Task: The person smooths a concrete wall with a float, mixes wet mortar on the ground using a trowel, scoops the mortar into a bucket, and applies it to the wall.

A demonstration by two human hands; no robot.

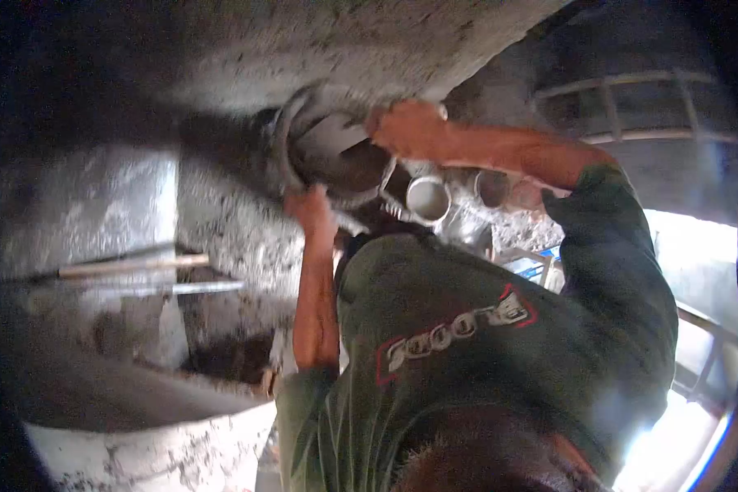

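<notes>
A round, dirty grey basin point(285, 152) is tilted against a rough grey surface, with pale material visible inside it. My left hand point(312, 213) is closed on its lower rim. At the upper right edge of the same basin, my right hand point(408, 129) is closed, with the fingers curled in at the rim. Both hands are somewhat blurred. My forearms come out of a dark green shirt point(467, 320) with lettering on the chest.
A round pale container point(428, 199) stands right of the basin, with another round opening point(491, 189) beyond it. Overhead is a rough grey slab point(369, 41). A wooden strip point(135, 265) lies at the left, and a ladder-like frame point(611, 107) is at the upper right.
</notes>
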